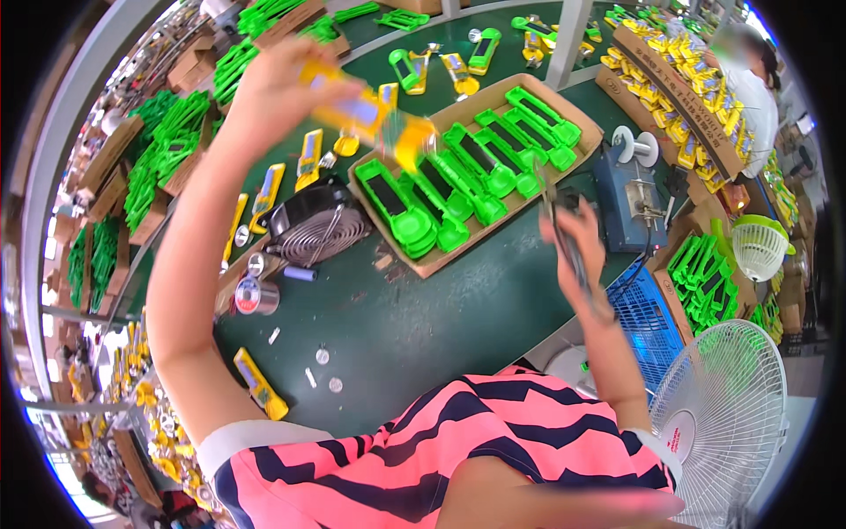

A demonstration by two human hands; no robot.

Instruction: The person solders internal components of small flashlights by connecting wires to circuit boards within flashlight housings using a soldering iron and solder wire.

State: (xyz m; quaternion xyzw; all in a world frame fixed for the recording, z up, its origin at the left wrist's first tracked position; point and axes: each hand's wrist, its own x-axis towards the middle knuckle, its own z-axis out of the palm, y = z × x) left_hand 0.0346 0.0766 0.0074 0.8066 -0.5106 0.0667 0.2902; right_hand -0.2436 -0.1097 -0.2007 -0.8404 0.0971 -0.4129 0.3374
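Observation:
My left hand (273,88) is raised over the dark green workbench (397,326) and holds a yellow plastic flashlight part (374,119), blurred by motion. It hovers just left of a shallow cardboard tray (423,264) filled with several green flashlight bodies (467,167). My right hand (573,242) sits to the right of that tray, closed on a thin dark tool (564,234) that points up and away.
A small round black fan (313,231) and a solder spool (256,295) lie left of the tray. Yellow parts (260,383) are scattered on the bench. A blue machine (630,203), a blue basket (648,322), a white floor fan (723,414) stand right. Another person (749,88) works beyond.

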